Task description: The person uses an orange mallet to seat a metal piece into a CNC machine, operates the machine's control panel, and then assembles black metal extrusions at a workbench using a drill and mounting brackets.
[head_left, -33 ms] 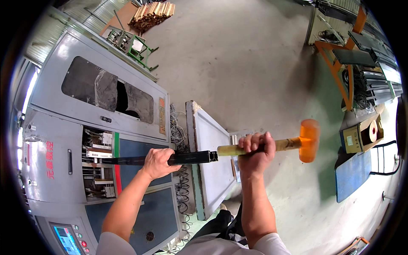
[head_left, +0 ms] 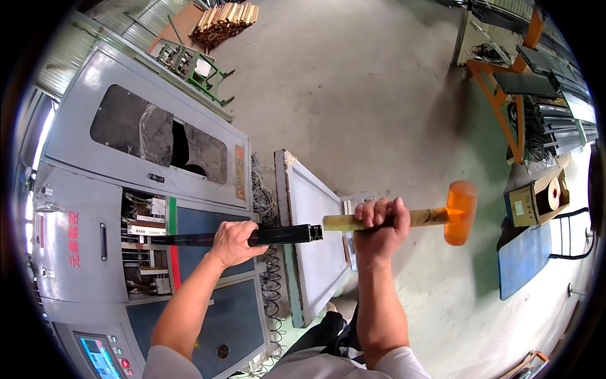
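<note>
At the grey machine (head_left: 82, 183), the black bar (head_left: 281, 236) reaching into it is gripped by the left hand (head_left: 232, 242); the mallet (head_left: 430, 216) is grasped by the right hand (head_left: 382, 228), its orange head (head_left: 461, 213) now slightly lower, the bar seemingly left unmoved.

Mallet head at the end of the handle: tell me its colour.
The mallet head is orange and looks translucent, shown in the head view.

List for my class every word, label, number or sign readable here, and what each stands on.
I won't copy wording, only place it.
Large red characters, clear: front of the grey machine.
Orange strip, too small to read: the machine's upper door.
White label, unreadable: inside the machine.
Lit screen: unreadable.
Pale label and dark print, unreadable: cardboard box.
</note>
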Tool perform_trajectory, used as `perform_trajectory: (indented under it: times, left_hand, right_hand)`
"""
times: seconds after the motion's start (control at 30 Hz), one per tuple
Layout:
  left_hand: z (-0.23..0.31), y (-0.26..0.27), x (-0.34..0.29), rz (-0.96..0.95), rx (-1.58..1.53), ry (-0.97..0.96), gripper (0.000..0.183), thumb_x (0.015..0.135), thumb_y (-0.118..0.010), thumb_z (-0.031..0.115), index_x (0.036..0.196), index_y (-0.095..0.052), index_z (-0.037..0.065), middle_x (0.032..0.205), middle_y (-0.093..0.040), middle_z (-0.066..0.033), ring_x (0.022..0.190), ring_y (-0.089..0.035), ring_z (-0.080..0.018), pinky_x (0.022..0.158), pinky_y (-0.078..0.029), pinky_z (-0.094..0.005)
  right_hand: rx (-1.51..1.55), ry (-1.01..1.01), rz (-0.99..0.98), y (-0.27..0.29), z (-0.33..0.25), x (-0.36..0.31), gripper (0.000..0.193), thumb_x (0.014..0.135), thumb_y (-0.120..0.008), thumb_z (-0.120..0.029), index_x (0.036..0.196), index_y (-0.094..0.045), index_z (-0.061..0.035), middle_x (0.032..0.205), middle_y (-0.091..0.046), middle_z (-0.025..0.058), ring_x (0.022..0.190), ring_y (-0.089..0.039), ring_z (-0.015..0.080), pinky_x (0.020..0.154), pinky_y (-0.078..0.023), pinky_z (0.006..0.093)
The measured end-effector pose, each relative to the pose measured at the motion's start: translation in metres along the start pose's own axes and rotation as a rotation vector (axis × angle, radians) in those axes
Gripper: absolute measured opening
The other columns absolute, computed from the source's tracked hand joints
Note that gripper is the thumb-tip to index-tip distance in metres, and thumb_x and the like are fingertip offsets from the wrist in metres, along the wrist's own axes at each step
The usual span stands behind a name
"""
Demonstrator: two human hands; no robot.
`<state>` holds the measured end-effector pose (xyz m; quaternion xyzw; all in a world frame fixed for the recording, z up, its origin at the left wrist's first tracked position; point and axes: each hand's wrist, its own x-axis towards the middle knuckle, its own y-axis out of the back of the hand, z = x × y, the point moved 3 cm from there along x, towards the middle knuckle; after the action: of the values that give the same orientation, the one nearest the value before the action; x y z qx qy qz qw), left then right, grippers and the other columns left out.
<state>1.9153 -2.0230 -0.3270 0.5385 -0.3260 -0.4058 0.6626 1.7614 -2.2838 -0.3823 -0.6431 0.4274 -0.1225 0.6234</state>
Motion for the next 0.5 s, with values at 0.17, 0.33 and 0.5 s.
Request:
perform_trajectory:
  times: [0.17,0.33,0.5]
  left_hand:
    - [0.003,0.001,0.000,-0.017,0.015,-0.014,0.040,0.065,-0.091,0.028,0.086,-0.065,0.005,0.072,-0.067,-0.0109,0.068,-0.070,-0.0334,0.062,-0.055,-0.0424]
    - [0.000,0.001,-0.003,-0.033,0.019,0.006,0.041,0.067,-0.089,0.032,0.086,-0.064,0.005,0.076,-0.068,-0.0116,0.072,-0.070,-0.0344,0.065,-0.055,-0.0433]
    - [0.001,-0.001,0.004,-0.048,0.023,-0.008,0.043,0.067,-0.090,0.034,0.085,-0.063,0.006,0.075,-0.068,-0.0112,0.071,-0.069,-0.0345,0.064,-0.055,-0.0433]
  right_hand:
    - [-0.006,-0.064,-0.001,0.003,0.012,-0.003,0.037,0.100,-0.057,-0.028,0.070,-0.042,-0.0146,0.060,-0.037,-0.0002,0.053,-0.039,0.0155,0.061,-0.041,0.0370]
    - [0.027,0.070,0.139,0.046,-0.015,0.022,0.038,0.102,-0.056,-0.029,0.069,-0.044,-0.0143,0.061,-0.039,0.0006,0.054,-0.038,0.0149,0.061,-0.039,0.0358]
    - [0.021,-0.035,0.159,0.080,0.027,0.019,0.036,0.099,-0.056,-0.027,0.068,-0.044,-0.0132,0.060,-0.037,0.0004,0.054,-0.038,0.0173,0.060,-0.038,0.0366]
